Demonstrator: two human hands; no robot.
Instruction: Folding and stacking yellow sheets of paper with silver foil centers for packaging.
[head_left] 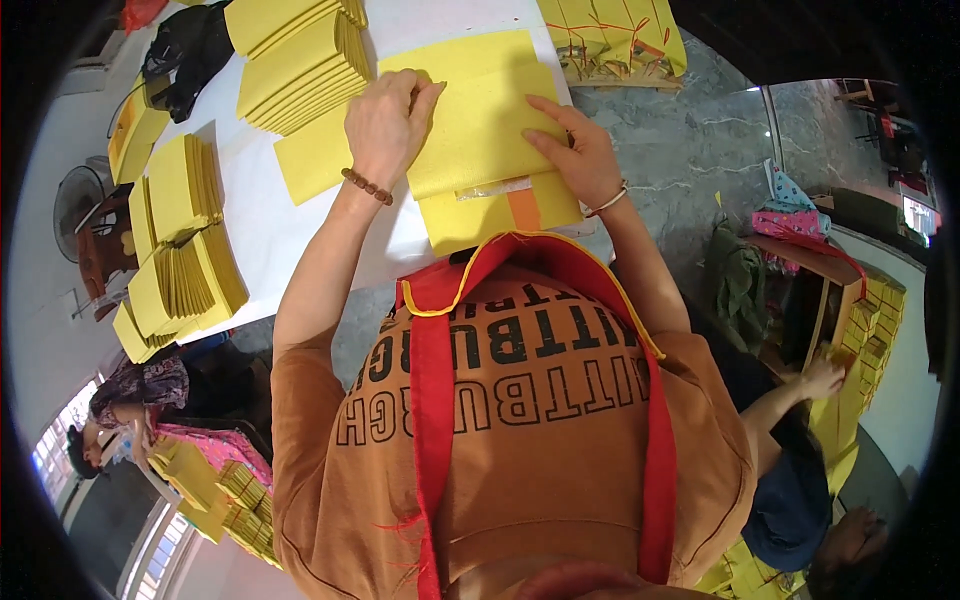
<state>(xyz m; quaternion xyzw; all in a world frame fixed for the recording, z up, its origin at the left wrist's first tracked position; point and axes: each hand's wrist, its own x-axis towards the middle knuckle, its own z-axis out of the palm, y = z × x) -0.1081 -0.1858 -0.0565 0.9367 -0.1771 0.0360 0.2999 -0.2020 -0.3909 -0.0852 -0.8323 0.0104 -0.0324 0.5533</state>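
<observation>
A yellow paper sheet [470, 140] lies folded on the white table in front of me, with a crease across it. My left hand [388, 122] rests at its left edge, fingers curled in and thumb pressed to them; whatever they may hold is hidden. At the sheet's right side, my right hand [580, 152] lies with thumb and forefinger spread on the paper. Below the fold, a clear strip [493, 188] and an orange patch [523, 210] show on the yellow paper nearest my body. Another yellow piece [308, 165] sticks out left, beneath the left wrist.
Stacks of folded yellow paper [305, 75] stand at the table's far left, more [185, 240] along its left edge. Tied yellow bundles [615, 40] sit beyond the far right corner. A black bag [185, 55] lies far left. Other people work behind at left and right.
</observation>
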